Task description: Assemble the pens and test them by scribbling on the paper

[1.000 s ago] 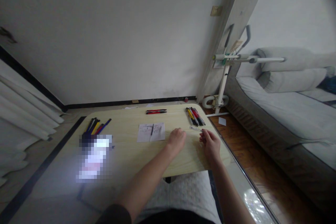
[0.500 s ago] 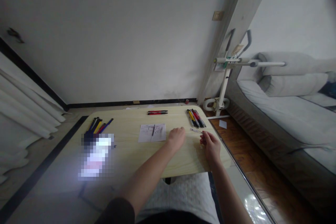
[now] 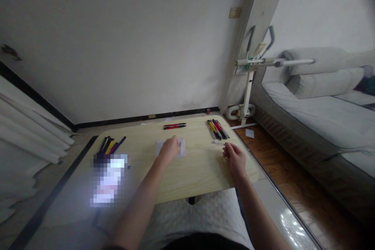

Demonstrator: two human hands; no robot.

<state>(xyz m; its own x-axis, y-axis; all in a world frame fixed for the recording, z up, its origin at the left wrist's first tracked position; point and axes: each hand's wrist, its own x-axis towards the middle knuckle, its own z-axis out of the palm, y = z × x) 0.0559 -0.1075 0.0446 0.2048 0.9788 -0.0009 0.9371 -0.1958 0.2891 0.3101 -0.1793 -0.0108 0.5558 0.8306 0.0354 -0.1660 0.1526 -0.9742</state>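
My left hand (image 3: 170, 149) is over a small sheet of white paper (image 3: 182, 149) with dark scribbles, hiding much of it. Its fingers are closed together, and whatever they may hold is hidden. Near the table's right side, my right hand (image 3: 235, 156) pinches a thin, clear pen part (image 3: 217, 143) that points left; it looks like a pen barrel or refill. Just beyond that hand lies a bunch of pens (image 3: 217, 129) in yellow, red, black and grey. Two red-and-black pens (image 3: 175, 126) lie side by side at the far edge.
Blue, black, yellow and red pens (image 3: 113, 144) lie at the left of the pale wooden table (image 3: 193, 177). In front of them is a bright, pixelated patch (image 3: 109, 181). A wall stands behind the table. To the right are a white exercise frame (image 3: 249, 86) and a grey sofa (image 3: 319, 117).
My left hand has moved left, from bare tabletop onto the paper, covering the dark stick-like thing lying there. My right hand still holds the clear pen part. The view has shifted slightly.
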